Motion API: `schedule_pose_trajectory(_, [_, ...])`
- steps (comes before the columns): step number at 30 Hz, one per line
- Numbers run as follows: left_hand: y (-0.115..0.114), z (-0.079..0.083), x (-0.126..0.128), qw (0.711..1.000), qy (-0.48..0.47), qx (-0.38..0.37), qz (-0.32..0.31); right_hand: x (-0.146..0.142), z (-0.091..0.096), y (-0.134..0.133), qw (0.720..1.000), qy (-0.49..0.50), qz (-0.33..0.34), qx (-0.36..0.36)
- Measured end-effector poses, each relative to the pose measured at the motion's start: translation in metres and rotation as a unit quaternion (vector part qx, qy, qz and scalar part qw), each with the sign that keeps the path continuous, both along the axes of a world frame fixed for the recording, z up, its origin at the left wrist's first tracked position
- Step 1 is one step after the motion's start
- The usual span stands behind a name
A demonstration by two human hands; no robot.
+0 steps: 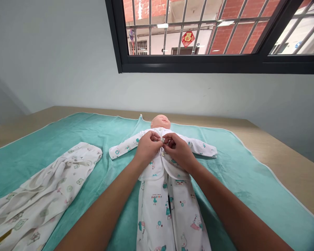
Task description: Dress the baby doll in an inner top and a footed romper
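A baby doll (161,121) lies on its back, dressed in a white printed jacket (153,169) with its sleeves spread to both sides. My left hand (149,146) and my right hand (178,150) meet at the upper chest, fingertips pinched on the two front edges of the jacket near a small button. Exactly how the button sits between the fingers is hidden. Below my hands another button (162,154) shows on the front edge. White printed pants (157,212) cover the doll's legs and run toward me.
Another white printed garment (65,177) lies crumpled at the left. A teal blanket (238,181) spreads beneath everything on a wooden table (285,160). Behind stand a pale wall (68,62) and a dark-framed barred window (193,64).
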State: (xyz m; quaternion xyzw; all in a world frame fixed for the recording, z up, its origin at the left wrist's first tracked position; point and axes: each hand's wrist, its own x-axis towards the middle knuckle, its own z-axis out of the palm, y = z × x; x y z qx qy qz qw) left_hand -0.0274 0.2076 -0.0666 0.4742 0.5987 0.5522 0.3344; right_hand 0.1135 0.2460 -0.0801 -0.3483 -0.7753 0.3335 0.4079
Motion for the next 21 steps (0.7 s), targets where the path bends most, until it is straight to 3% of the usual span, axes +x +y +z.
schedule_pose_trajectory(5, [0.000, 0.001, 0.001, 1.000, -0.003, 0.010, 0.007, 0.000, 0.003, -0.001, 1.000, 0.013, 0.007, -0.019])
schedule_pose_trajectory(10, [0.000, -0.002, 0.000, 0.999, 0.038, 0.012, 0.027, 0.002, 0.001, 0.005, 0.990, 0.079, -0.020, -0.114])
schedule_pose_trajectory(13, [0.001, -0.006, -0.002, 0.999, 0.033, 0.017, 0.034, 0.005, -0.002, 0.010, 0.985, 0.104, -0.036, -0.133])
schedule_pose_trajectory(17, [0.012, -0.006, -0.007, 0.999, 0.036, 0.004, 0.027, 0.001, 0.004, 0.022, 0.992, 0.020, -0.093, -0.088])
schedule_pose_trajectory(21, [0.035, 0.007, -0.014, 0.989, 0.145, -0.021, 0.024, -0.015, 0.025, 0.046, 0.976, -0.164, -0.143, -0.032])
